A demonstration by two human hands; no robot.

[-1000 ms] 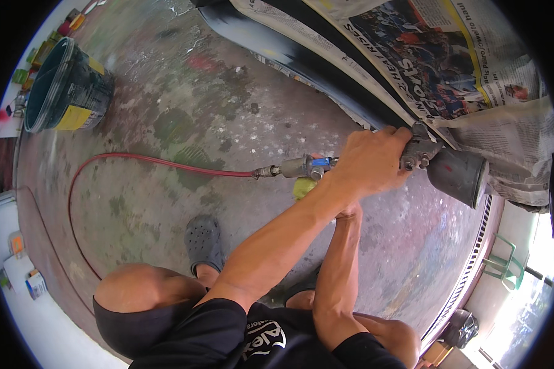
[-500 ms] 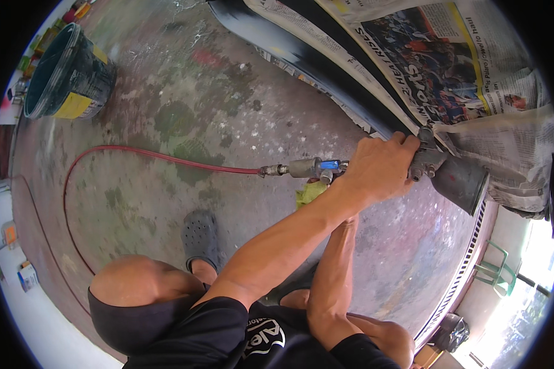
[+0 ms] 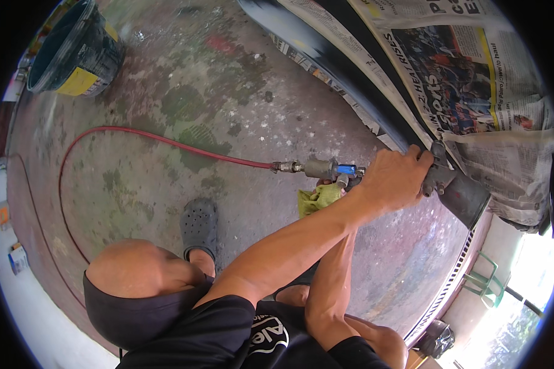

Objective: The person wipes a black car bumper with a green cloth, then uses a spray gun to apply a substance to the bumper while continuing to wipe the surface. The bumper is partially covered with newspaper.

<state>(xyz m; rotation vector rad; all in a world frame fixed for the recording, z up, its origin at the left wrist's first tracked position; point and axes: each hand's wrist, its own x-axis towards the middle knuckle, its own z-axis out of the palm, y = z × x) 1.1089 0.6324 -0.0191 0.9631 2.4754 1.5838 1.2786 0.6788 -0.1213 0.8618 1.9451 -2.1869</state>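
My left hand (image 3: pixel 395 178) is closed around a grey spray gun (image 3: pixel 438 175), its fingers curled over the body. The gun's dark cup (image 3: pixel 468 202) points to the lower right. Beneath my left forearm, my right hand (image 3: pixel 324 182) is mostly hidden; a yellow-green cloth (image 3: pixel 317 202) is bunched in it, beside the hose fitting. That fitting has a blue valve lever (image 3: pixel 346 169) and joins a red air hose (image 3: pixel 184 146) to the gun's side. Just beyond the gun runs a long dark curved panel (image 3: pixel 351 86) with a pale patch, bordered by newspaper (image 3: pixel 455 80).
A dark green bucket (image 3: pixel 95 64) with a yellow label stands at the far left. The hose loops over the stained concrete floor (image 3: pixel 246 123). A grey clog (image 3: pixel 199 224) is on my left foot. At the right are a floor grating (image 3: pixel 440 289) and a green chair (image 3: pixel 486 280).
The panel, newspaper, gun and both hands sit further right and lower in the picture, while the bucket sits higher. Both hands keep their hold.
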